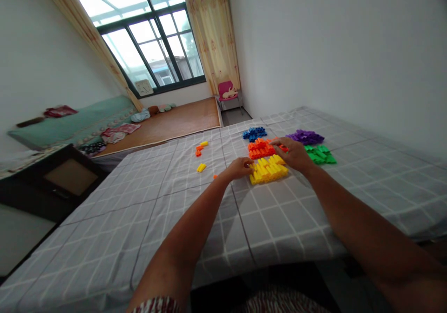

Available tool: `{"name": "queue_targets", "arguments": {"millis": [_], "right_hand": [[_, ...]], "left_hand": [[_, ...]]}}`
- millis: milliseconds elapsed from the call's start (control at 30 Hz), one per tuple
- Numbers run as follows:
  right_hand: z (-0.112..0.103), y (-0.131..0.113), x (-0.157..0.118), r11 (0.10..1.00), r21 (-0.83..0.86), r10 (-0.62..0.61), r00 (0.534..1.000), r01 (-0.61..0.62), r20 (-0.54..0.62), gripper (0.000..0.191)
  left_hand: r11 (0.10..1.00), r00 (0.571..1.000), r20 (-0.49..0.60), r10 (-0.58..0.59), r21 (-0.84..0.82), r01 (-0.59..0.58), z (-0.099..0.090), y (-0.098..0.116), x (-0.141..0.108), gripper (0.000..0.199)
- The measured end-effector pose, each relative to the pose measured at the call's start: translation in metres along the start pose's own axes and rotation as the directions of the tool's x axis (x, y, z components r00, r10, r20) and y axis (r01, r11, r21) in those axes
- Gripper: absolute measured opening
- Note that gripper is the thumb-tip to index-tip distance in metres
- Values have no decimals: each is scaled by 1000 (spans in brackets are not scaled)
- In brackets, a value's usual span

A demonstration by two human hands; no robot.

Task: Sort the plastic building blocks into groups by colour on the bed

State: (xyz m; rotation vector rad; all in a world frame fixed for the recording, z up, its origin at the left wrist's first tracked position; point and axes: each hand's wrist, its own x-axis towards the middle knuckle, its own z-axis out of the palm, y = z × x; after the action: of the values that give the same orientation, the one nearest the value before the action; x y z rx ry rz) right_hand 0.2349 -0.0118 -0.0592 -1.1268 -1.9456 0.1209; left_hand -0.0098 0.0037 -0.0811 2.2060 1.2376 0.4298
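Observation:
My left hand (240,167) is at the left edge of a pile of yellow plastic blocks (268,171). Its fingers are curled together, and what they hold, if anything, is too small to make out. My right hand (293,152) reaches over the right end of a pile of orange blocks (260,149), with an orange block (284,148) between its thumb and fingers. Behind these lie dark blue blocks (254,133). Purple blocks (306,137) and green blocks (320,154) sit to the right of my right hand.
Loose yellow pieces (201,167) and orange pieces (199,151) lie left on the grey checked cloth (188,201). A white wall (335,47) rises along the right. Farther off are a bed (181,117), a pink chair (226,89) and a dark cabinet (59,182).

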Motion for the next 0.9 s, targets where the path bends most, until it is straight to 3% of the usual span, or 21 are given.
{"name": "queue_targets", "arguments": {"millis": [100, 233, 300, 367, 433, 500, 567, 700, 800, 900], "right_hand": [[-2, 5, -1, 1000, 10, 7, 999, -6, -45, 25], [-3, -9, -1, 998, 62, 37, 995, -31, -91, 26], [1, -30, 1, 997, 81, 10, 999, -7, -40, 26], [9, -58, 6, 994, 91, -74, 993, 65, 93, 25], [24, -85, 16, 980, 106, -189, 949, 167, 253, 24], [46, -107, 31, 959, 113, -285, 886, 261, 366, 23], [73, -119, 50, 945, 107, -324, 845, 308, 425, 22], [137, -119, 96, 963, 38, -240, 788, 266, 567, 24], [186, -110, 126, 952, -102, -152, 731, 290, 666, 33], [230, -100, 152, 911, -206, -124, 715, 356, 688, 41]], "left_hand": [[1000, 999, -34, 14, 6, -13, -22, -6, -11, 42], [995, 973, -228, -39, 76, 58, -78, -37, -50, 39], [976, 925, -351, -147, 101, 194, -104, -62, -76, 37], [923, 863, -423, -277, 133, 362, -117, -86, -99, 37], [872, 832, -420, -363, 161, 462, -115, -106, -115, 38], [875, 853, -383, -356, 184, 448, -103, -118, -121, 40], [904, 893, -363, -267, 225, 362, -87, -123, -119, 44], [913, 920, -367, -136, 315, 260, -68, -124, -111, 39], [915, 909, -386, -156, 291, 280, -67, -126, -116, 41], [914, 899, -400, -178, 271, 302, -68, -124, -128, 41]]}}
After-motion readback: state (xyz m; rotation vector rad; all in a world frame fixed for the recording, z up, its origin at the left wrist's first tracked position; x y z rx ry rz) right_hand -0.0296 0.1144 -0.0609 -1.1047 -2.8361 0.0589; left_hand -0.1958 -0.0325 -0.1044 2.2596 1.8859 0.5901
